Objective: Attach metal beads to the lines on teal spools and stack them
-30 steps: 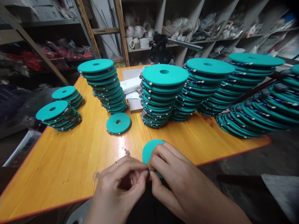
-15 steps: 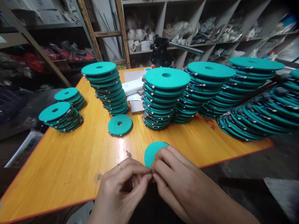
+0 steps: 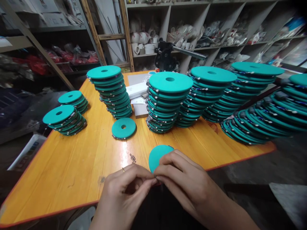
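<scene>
A flat teal foam disc [image 3: 157,157] lies at the table's front edge, partly covered by my right hand [image 3: 183,174]. The fingertips of my left hand [image 3: 129,185], which wears a ring, are pinched together just below the disc's edge. There they meet the pinched thumb and fingers of my right hand. A tiny dark piece shows between the fingertips; it is too small to name. Beyond my left hand lies a little cluster of small metal rings or nuts [image 3: 132,157]. Farther back, a single teal disc with a centre hole [image 3: 124,128] lies flat on the wood.
Tall stacks of teal discs [image 3: 169,102] stand across the back and right of the wooden table [image 3: 79,169]. Two lower stacks [image 3: 59,116] sit at the left. A white box [image 3: 137,90] and a black clamp-like device [image 3: 165,56] are behind, before shelves [image 3: 187,35].
My right hand's fingers have shifted slightly, with the thumb and index finger now closer together at the pinch. The camera view has moved a little; the disc stays in place.
</scene>
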Demonstrator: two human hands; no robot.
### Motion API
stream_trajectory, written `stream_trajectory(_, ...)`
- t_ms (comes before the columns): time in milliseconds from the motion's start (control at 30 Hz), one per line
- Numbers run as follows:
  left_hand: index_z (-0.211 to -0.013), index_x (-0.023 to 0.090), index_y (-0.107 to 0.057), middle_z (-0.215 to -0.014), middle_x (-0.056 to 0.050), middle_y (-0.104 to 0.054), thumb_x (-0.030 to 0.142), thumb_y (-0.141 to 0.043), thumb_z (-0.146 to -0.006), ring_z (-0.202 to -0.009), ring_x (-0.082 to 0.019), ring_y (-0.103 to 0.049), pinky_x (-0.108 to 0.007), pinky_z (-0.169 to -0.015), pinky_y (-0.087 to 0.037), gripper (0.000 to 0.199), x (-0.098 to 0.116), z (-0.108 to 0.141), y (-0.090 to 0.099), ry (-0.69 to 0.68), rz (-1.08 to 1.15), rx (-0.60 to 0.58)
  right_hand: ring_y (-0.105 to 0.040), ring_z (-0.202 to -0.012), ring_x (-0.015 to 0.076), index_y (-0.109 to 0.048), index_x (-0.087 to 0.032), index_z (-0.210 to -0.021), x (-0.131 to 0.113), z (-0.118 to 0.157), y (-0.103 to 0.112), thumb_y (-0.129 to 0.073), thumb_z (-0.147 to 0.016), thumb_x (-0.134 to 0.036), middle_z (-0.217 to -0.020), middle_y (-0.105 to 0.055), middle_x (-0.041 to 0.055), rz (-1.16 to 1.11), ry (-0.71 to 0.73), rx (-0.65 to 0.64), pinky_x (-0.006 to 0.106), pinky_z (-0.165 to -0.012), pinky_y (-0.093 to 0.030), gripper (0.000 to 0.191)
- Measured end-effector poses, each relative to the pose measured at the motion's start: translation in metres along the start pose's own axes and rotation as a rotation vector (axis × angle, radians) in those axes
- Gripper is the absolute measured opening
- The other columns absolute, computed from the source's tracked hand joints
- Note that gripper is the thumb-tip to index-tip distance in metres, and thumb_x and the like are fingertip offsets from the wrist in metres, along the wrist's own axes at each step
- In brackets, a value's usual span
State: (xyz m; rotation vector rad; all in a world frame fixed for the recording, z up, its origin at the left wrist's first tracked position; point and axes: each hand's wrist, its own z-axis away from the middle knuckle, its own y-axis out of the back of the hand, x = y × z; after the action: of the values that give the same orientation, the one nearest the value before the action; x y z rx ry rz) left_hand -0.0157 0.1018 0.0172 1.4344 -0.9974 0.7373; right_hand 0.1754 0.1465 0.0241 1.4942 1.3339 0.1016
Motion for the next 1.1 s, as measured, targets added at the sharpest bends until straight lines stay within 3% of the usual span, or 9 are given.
stream_trajectory(167,-0.083,0.017,-0.067,-0.075,-0.002,-0.068,0.018,-0.057,-0.09,-0.066,-0.013,-0.065,-0.02,-0.06,-0.052,0.012,0.005,-0.001,0.001,0.002,-0.034,-0.027,-0.049,-0.09,0.018,-0.061,-0.015,-0.096,0.0,-0.002,0.0,-0.044,-0.097,-0.012,-0.09,-0.057,0.006,0.041,0.02,-0.003,0.033,-0.079,-0.043,0.017)
stream_trajectory(500,-0.073,0.017,-0.054,-0.066,0.002,-0.055,0.006,-0.053,-0.084,-0.057,-0.007,-0.054,-0.017,-0.054,-0.043,0.016,0.014,0.009,0.005,-0.221,-0.233,0.035,-0.05,-0.089,0.02,-0.058,-0.016,-0.088,-0.008,0.005,-0.005,-0.049,-0.091,-0.01,-0.089,-0.057,0.0053,0.174,0.051,0.065,0.035,-0.077,-0.043,0.012)
stream_trajectory(600,-0.076,0.018,-0.053,-0.073,0.002,-0.057,0.005,-0.054,-0.085,-0.065,-0.008,-0.059,-0.018,-0.06,-0.045,0.015,0.01,0.015,0.003,-0.249,-0.276,0.078,-0.051,-0.102,0.0218,-0.057,-0.02,-0.102,-0.006,0.015,-0.005,-0.054,-0.093,-0.018,-0.105,-0.058,0.0063,0.197,-0.007,0.107,0.038,-0.086,-0.046,0.01)
stream_trajectory(667,-0.081,0.018,-0.054,-0.084,-0.001,-0.061,0.005,-0.055,-0.086,-0.084,-0.011,-0.064,-0.019,-0.073,-0.049,0.014,0.007,0.016,0.002,-0.281,-0.277,0.096,-0.046,-0.119,0.0262,-0.048,-0.02,-0.128,-0.002,0.024,-0.004,-0.064,-0.089,-0.034,-0.127,-0.052,0.0107,0.252,-0.094,0.121,0.043,-0.097,-0.045,0.044)
stream_trajectory(733,-0.085,0.019,-0.054,-0.094,-0.003,-0.062,0.004,-0.055,-0.086,-0.104,-0.013,-0.064,-0.021,-0.086,-0.049,0.015,0.004,0.016,0.0,-0.311,-0.258,0.089,-0.037,-0.132,0.03,-0.029,-0.017,-0.145,0.003,0.032,-0.003,-0.069,-0.083,-0.046,-0.142,-0.041,0.0154,0.319,-0.178,0.121,0.049,-0.106,-0.041,0.08)
stream_trajectory(800,-0.085,0.019,-0.053,-0.095,-0.004,-0.062,0.003,-0.054,-0.086,-0.11,-0.014,-0.062,-0.022,-0.089,-0.049,0.017,0.004,0.015,-0.001,-0.339,-0.23,0.079,-0.035,-0.136,0.029,-0.023,-0.017,-0.148,0.007,0.037,-0.004,-0.067,-0.085,-0.044,-0.145,-0.039,0.0151,0.328,-0.232,0.124,0.049,-0.11,-0.04,0.081)
stream_trajectory(900,-0.084,0.019,-0.052,-0.089,-0.003,-0.063,0.001,-0.054,-0.083,-0.101,-0.014,-0.066,-0.023,-0.085,-0.053,0.018,0.011,0.017,0.001,-0.424,-0.212,0.067,-0.037,-0.137,0.0254,-0.029,-0.023,-0.141,0.005,0.038,-0.007,-0.066,-0.084,-0.033,-0.143,-0.041,0.0111,0.206,-0.264,0.178,0.047,-0.113,-0.039,0.068)
stream_trajectory(1000,-0.082,0.02,-0.051,-0.079,0.001,-0.065,-0.001,-0.055,-0.078,-0.086,-0.011,-0.069,-0.019,-0.076,-0.055,0.022,0.024,0.026,0.007,-0.541,-0.237,0.089,-0.041,-0.136,0.024,-0.027,-0.027,-0.14,-0.009,0.036,-0.009,-0.07,-0.075,-0.026,-0.143,-0.04,0.0089,-0.057,-0.317,0.23,0.043,-0.112,-0.042,0.079)
stream_trajectory(1100,-0.081,0.02,-0.05,-0.07,0.005,-0.065,-0.003,-0.057,-0.074,-0.063,-0.008,-0.066,-0.016,-0.06,-0.051,0.025,0.037,0.038,0.015,-0.632,-0.292,0.161,-0.046,-0.132,0.0224,-0.022,-0.031,-0.142,-0.027,0.036,-0.009,-0.069,-0.07,-0.019,-0.144,-0.039,0.0071,-0.324,-0.336,0.165,0.037,-0.108,-0.047,0.088)
